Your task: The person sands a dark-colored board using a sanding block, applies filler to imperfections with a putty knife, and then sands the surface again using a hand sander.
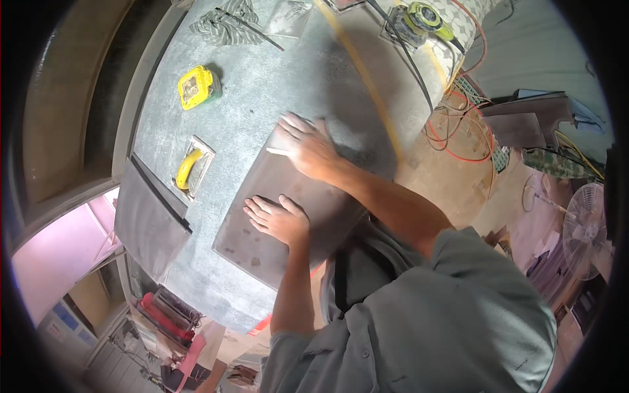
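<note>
A flat dark grey-brown panel (262, 190) lies at the near side of the grey worktable, with several darker spots on its lower left part. My left hand (282, 221) rests on the panel, palm down, fingers stretched out and holding nothing. Farther up, by the panel's far edge, my right hand (308, 149) presses a pale, thin sheet or pad (282, 140) against the surface. The fingers lie over this piece and cover most of it, so its exact kind cannot be told.
On the worktable (262, 85) are a yellow tape measure (196, 87), a yellow-handled hand pad (190, 169), a striped cloth (226, 26) with a thin dark stick, and a green power sander (422, 23). Dark panels (154, 219) lean left. Orange cables and a fan (585, 229) are right.
</note>
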The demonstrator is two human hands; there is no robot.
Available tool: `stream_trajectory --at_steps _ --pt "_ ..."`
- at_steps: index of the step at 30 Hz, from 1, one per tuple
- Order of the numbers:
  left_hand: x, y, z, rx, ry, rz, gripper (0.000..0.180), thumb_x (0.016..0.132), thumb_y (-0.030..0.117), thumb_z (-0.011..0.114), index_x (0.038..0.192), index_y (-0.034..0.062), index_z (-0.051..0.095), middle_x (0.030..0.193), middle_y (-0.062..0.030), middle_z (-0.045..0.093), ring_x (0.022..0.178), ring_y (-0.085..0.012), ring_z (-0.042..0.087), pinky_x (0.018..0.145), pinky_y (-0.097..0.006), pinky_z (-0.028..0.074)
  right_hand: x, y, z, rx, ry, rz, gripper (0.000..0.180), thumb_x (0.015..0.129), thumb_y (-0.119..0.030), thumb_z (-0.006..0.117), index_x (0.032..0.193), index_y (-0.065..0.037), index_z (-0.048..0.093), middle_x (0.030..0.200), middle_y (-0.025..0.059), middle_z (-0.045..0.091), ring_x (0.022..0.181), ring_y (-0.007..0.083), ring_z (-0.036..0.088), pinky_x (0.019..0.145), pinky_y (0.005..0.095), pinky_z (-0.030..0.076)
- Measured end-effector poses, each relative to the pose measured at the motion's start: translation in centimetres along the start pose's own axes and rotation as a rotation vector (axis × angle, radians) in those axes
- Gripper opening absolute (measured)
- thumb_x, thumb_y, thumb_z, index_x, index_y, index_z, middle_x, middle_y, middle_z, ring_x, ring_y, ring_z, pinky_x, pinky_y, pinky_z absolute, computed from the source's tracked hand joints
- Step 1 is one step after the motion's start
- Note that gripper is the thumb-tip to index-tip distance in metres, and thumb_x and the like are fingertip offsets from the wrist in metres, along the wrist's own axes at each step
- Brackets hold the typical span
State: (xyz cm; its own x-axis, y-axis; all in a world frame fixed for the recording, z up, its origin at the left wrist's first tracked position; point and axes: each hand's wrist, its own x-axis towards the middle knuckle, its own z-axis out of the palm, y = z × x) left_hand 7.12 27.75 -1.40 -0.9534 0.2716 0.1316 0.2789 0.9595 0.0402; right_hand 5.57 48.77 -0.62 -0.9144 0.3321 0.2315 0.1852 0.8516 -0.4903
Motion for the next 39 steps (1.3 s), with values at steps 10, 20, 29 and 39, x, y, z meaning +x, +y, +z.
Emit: stream_trajectory --at_steps 10,20,29,39 --pt "-0.4 -0.4 0.3 0.012 -0.028 -0.052 0.076 0.112 0.045 0.048 0.165 -0.0071 0.036 0.174 -0.0274 0.034 0.166 -0.0434 0.023 0.133 -0.059 0.02 -19.1 1.0 -9.1 0.001 -0.209 0.112 0.064 0.093 -0.02 0.073 0.153 -0.003 0.059 0.163 0.0121 0.058 0.155 0.0271 0.048 0.105 0.0515 0.04" --pt "-0.7 -0.2 0.1 -0.017 -0.026 -0.055 0.078 0.11 0.043 0.049 0.165 -0.0109 0.035 0.175 -0.0297 0.032 0.166 -0.0456 0.023 0.133 -0.061 0.019 -18.0 0.8 -9.0 0.016 -0.146 0.082 0.054 0.09 -0.016 0.07 0.143 -0.004 0.068 0.159 0.0117 0.062 0.146 0.0298 0.056 0.102 0.0553 0.043" --pt "0.3 -0.2 -0.5 -0.064 -0.024 -0.064 0.077 0.107 0.042 0.055 0.161 -0.0106 0.04 0.174 -0.0287 0.035 0.165 -0.0453 0.023 0.133 -0.058 0.017 2.8 3.5 1.7 0.017 -0.016 -0.28 0.061 0.085 -0.014 0.073 0.146 -0.012 0.067 0.156 0.0066 0.065 0.146 0.0203 0.056 0.098 0.0515 0.04" --pt "-2.3 -7.9 -2.5 -0.194 0.174 -0.51 0.084 0.104 0.043 0.062 0.16 -0.0151 0.038 0.166 -0.0383 0.037 0.157 -0.0563 0.03 0.13 -0.064 0.021 12.6 7.9 -4.6 0.046 -0.675 -0.933 0.071 0.081 0.0 0.067 0.152 0.0 0.06 0.16 0.0185 0.059 0.153 0.0372 0.049 0.127 0.0531 0.038"
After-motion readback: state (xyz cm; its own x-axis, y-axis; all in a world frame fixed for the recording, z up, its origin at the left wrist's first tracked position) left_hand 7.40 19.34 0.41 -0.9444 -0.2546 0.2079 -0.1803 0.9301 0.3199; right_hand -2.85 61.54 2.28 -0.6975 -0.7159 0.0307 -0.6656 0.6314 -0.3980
